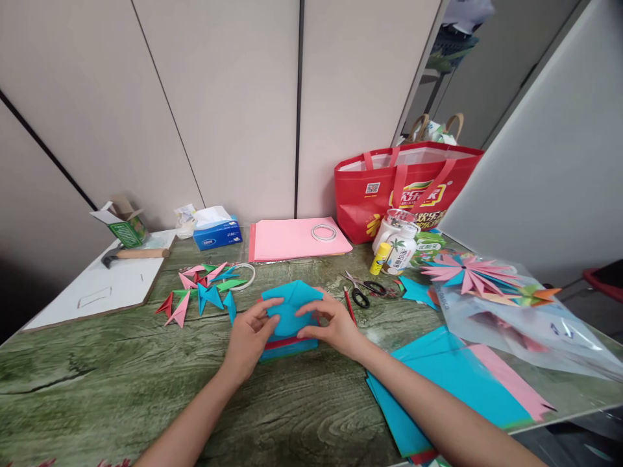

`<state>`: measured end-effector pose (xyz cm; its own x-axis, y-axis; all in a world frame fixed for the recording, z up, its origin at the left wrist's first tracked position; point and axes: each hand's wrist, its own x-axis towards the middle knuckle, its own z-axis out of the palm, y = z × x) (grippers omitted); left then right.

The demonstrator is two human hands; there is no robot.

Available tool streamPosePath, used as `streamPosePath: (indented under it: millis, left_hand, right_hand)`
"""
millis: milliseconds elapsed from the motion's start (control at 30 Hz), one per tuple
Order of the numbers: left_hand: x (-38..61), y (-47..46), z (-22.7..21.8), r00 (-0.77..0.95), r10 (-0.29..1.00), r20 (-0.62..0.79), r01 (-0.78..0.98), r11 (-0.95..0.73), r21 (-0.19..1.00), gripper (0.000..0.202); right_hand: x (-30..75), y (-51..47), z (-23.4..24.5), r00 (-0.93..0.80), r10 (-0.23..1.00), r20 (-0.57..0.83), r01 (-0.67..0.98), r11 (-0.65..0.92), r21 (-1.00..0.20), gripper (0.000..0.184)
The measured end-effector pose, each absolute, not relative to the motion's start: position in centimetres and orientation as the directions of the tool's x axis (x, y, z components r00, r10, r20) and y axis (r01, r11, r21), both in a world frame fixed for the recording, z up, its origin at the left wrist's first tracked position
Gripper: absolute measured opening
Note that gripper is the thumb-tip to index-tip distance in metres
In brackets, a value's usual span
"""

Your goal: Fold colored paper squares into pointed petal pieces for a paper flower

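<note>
A partly folded sheet of blue paper [293, 299] is held up between both hands, its top edge coming to a low peak. My left hand [253, 331] pinches its left side with thumb and forefinger. On the right side, my right hand [333, 324] grips it the same way. Just beneath lies a small stack of coloured paper [287, 353], with blue and red layers showing. Folded paper pieces [207, 292] in pink, red, green and blue lie left of the hands. Black-handled scissors [363, 290] and a red pencil [349, 306] rest right of my right hand.
Large blue sheets [438, 370] lie under my right forearm. A glue stick [380, 258] and a white jar [400, 253] stand before a red bag [409, 181]. Behind are pink sheets [287, 240] and a tissue box [217, 235]; a hammer [141, 253] lies left, a paper star [470, 274] right.
</note>
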<state>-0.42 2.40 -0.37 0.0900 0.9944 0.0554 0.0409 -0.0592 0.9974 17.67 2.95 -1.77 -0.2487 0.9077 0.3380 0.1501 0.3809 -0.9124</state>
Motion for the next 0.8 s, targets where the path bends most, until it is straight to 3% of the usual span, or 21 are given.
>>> streamPosePath:
  millis: [367,533,800]
  left_hand:
    - [0.3,1.4,0.2,0.23,0.973,-0.029,-0.005,0.031,0.999,0.038]
    - [0.7,1.3,0.2,0.222,0.97,-0.093,-0.041,0.105,0.994,0.054]
    - [0.9,1.4,-0.2,0.201,0.974,-0.108,-0.158,0.141,0.977,0.052]
  right_hand:
    - [17.5,3.2,-1.9,-0.071,0.91,0.409,0.239,0.414,-0.878,0.028]
    - [17.5,3.2,-2.0,-0.066,0.921,0.384,0.274,0.386,-0.881,0.024]
    - [17.3,2.9,-1.8,-0.086,0.943,0.322,0.222,0.333,-0.916,0.025]
